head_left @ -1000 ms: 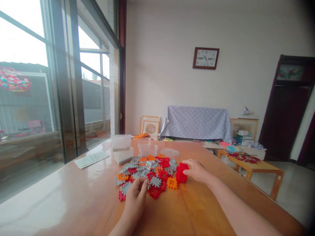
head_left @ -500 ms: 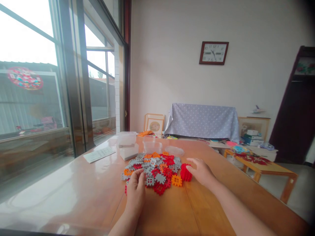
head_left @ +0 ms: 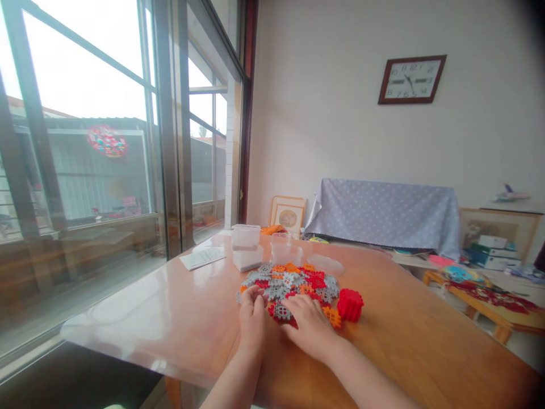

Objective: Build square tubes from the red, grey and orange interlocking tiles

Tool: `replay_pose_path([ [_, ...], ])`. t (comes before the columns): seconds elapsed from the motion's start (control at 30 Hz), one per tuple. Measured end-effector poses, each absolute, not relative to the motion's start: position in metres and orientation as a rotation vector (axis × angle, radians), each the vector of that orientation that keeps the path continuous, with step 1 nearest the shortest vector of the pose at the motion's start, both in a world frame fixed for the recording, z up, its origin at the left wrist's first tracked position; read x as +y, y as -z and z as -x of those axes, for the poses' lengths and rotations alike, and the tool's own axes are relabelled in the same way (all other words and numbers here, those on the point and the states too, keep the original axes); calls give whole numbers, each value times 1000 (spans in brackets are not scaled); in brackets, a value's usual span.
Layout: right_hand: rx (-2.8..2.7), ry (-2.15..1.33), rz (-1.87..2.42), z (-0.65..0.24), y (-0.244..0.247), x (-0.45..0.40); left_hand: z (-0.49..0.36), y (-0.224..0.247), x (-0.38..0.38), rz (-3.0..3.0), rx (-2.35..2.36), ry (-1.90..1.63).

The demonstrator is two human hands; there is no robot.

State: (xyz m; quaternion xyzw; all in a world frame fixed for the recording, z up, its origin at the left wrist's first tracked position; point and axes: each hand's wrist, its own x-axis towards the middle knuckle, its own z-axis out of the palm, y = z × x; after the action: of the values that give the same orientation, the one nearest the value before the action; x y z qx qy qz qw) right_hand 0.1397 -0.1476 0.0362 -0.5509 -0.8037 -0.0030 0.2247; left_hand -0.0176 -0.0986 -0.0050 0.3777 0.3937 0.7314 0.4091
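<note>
A pile of flat notched plastic pieces [head_left: 288, 279] in grey, red and orange lies on the wooden table [head_left: 383, 352]. At the pile's left front edge is my left hand [head_left: 254, 309], fingers curled; whether it holds a piece is hidden. My right hand [head_left: 310, 324] reaches over the front of the pile with its fingers apart, near a grey piece [head_left: 281, 310]. A red block of stacked pieces [head_left: 351, 304] stands to the right of the pile, beside an orange piece [head_left: 332, 317].
Behind the pile are clear plastic containers [head_left: 246, 237] and a clear lid [head_left: 326, 263]. A printed sheet [head_left: 202, 258] lies at the back left, near the window. A low side table [head_left: 506, 318] stands at the right.
My right hand has moved left from the red stack to the front of the pile. The view has turned left, and my left hand stays near the pile's left edge.
</note>
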Motion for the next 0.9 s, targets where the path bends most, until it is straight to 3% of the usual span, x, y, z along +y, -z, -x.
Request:
replay_pose_path([
  [0.53,-1929,280,1803,-160,-42,-92,16,20,-92,-973,997,-1763],
  [0.9,-2220,182,1545,-126,-28,-112,24,10,-96,-939,1152,-1848],
])
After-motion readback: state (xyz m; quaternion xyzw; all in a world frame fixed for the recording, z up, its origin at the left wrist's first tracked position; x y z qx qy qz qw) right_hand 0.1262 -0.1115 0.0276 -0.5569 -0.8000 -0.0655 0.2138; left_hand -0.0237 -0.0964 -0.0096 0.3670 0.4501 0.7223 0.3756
